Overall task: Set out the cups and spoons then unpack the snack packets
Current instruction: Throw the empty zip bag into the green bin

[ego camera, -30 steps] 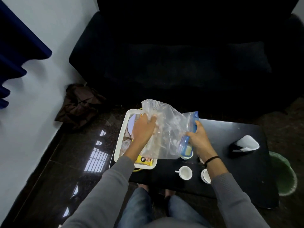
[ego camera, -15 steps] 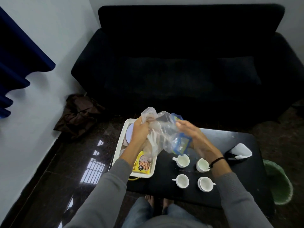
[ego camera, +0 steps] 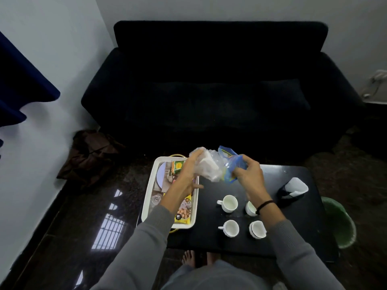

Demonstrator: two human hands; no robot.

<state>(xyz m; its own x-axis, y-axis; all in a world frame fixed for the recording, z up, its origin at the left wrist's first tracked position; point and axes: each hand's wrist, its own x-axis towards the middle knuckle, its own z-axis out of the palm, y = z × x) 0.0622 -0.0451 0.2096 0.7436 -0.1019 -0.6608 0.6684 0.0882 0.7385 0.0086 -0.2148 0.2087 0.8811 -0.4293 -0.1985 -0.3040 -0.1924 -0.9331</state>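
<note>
Head view: both hands hold a clear plastic bag [ego camera: 209, 167] above the gap between tray and cups. The fingers of the left hand [ego camera: 188, 171] curl round its bunched clear end, while those of the right hand [ego camera: 249, 176] pinch the blue zip mouth, probably to pull it open. Its whitish contents may be the spoons, but they are too blurred to tell. Four cups [ego camera: 230, 203] stand in a square on the black bench [ego camera: 293, 227], already set out. The snack packets [ego camera: 185, 208] lie in the white tray [ego camera: 149, 195] at the bench's left end, not yet unpacked.

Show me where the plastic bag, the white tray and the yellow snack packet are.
plastic bag [ego camera: 209, 166], head view, on its crumpled clear middle.
white tray [ego camera: 149, 195], head view, on its left rim.
yellow snack packet [ego camera: 184, 208], head view, on its printed front.
</note>
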